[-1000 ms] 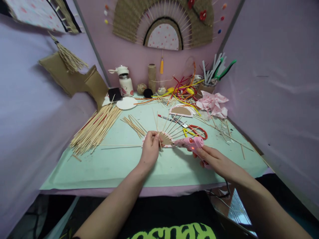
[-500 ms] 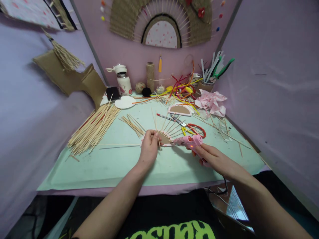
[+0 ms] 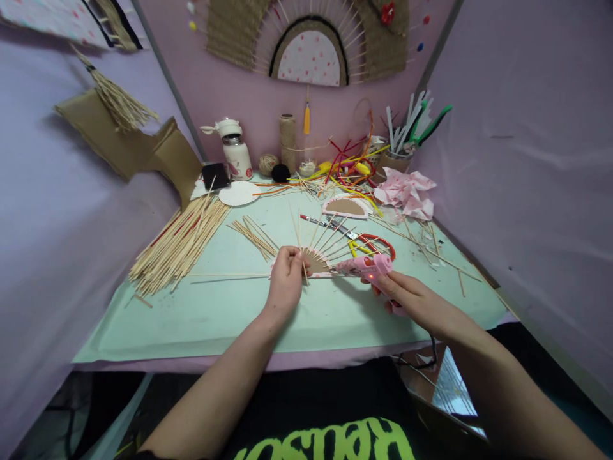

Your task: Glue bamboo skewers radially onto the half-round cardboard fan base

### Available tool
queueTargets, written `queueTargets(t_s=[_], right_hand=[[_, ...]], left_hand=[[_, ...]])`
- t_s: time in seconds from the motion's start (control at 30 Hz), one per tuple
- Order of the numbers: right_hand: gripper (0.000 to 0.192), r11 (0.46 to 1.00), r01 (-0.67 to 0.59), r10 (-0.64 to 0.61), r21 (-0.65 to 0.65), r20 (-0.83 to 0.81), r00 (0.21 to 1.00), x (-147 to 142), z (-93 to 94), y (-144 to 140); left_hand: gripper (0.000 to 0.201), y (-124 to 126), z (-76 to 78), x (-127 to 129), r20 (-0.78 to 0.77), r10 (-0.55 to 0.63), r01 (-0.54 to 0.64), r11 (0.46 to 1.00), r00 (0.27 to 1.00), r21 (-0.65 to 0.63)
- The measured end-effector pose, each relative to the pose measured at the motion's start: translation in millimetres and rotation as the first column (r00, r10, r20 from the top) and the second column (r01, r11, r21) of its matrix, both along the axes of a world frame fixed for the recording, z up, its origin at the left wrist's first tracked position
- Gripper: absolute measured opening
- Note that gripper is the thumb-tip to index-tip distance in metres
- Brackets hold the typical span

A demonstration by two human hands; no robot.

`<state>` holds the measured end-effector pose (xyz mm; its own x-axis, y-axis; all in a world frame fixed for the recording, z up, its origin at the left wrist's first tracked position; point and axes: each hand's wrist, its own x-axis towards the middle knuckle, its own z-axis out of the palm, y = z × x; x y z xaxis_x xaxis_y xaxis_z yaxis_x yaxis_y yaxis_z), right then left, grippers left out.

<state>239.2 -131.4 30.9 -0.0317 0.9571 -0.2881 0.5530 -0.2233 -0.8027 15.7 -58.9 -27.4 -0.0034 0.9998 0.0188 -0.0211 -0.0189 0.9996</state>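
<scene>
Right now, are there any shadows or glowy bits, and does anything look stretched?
Head view: a soft shadow on the table below the pink glue gun; head view: an orange light glowing on it; head view: forearms looking stretched toward the bottom corners.

Black shirt [image 3: 330, 393], lime-green lettering [image 3: 342, 441], 2 bare forearms [image 3: 218, 386].

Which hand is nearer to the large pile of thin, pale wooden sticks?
Left. The left hand is to the right of the pile; the right hand is farther right, around the pink, pistol-shaped glue gun.
</scene>
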Motion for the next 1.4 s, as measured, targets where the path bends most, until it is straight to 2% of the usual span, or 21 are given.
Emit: queueTargets(t_s=[0.23,0.57,0.7,0.77,0.87,0.97,1.0,1.07,1.17,1.23,1.3,1.37,1.4], right_hand=[[0.066,1.000,0.001,-0.001,-0.001,0.038,0.999,2.4,-0.8,-0.5],[0.059,0.992,-0.115,0.107,0.050,0.147,0.983,5.5,7.2,7.3],[0.055,0.978,-0.147,0.116,0.146,0.202,0.973,9.9,13.2,0.8],[0.054,0.961,-0.122,0.057,0.249,0.254,0.965,17.5,13.7,-5.7],[0.051,0.890,-0.053,-0.157,0.453,0.413,0.897,40.9,2.9,-12.8],[0.043,0.814,-0.010,-0.423,0.581,0.605,0.674,76.6,-26.0,-12.9],[0.041,0.807,0.015,-0.486,0.590,0.650,0.585,88.8,-38.1,-12.0],[0.041,0.832,0.049,-0.509,0.553,0.725,0.464,109.5,-61.2,-10.8],[0.046,0.871,0.097,-0.478,0.482,0.784,0.397,125.2,-80.9,-13.5],[0.049,0.887,0.129,-0.456,0.443,0.799,0.391,125.2,-78.7,-18.5],[0.050,0.870,0.152,-0.489,0.470,0.778,0.395,118.8,-65.6,-22.6],[0.048,0.804,0.123,-0.569,0.582,0.693,0.442,107.8,-47.1,-21.4],[0.045,0.762,0.077,-0.586,0.643,0.633,0.506,101.2,-38.2,-17.7]], left_hand=[[0.016,-0.5,-1.0,-0.5,-0.039,-0.008,0.010,0.999,0.999,0.046],[0.016,-2.4,1.0,-1.5,-0.048,-0.011,0.014,0.998,0.999,0.066],[0.016,-2.1,0.8,-2.0,-0.057,0.004,0.000,0.998,0.998,0.068],[0.016,-2.9,1.9,-2.3,-0.053,0.007,-0.003,0.997,0.999,0.079],[0.015,-5.2,8.0,-2.3,-0.105,0.015,0.000,0.990,0.994,0.139],[0.011,-5.9,20.3,0.0,-0.261,0.015,0.049,0.971,0.965,0.235],[0.010,-5.1,25.1,1.8,-0.331,0.012,0.082,0.960,0.944,0.269],[0.010,-1.6,33.5,7.9,-0.486,0.009,0.175,0.926,0.874,0.333],[0.014,5.8,39.6,22.4,-0.710,0.022,0.334,0.871,0.704,0.359],[0.015,9.8,38.8,34.0,-0.817,0.028,0.418,0.849,0.576,0.324],[0.014,11.8,36.0,44.8,-0.883,0.033,0.480,0.829,0.468,0.285],[0.014,12.1,33.2,53.3,-0.918,0.032,0.529,0.809,0.396,0.257],[0.014,12.0,32.2,56.6,-0.929,0.031,0.546,0.801,0.369,0.244]])
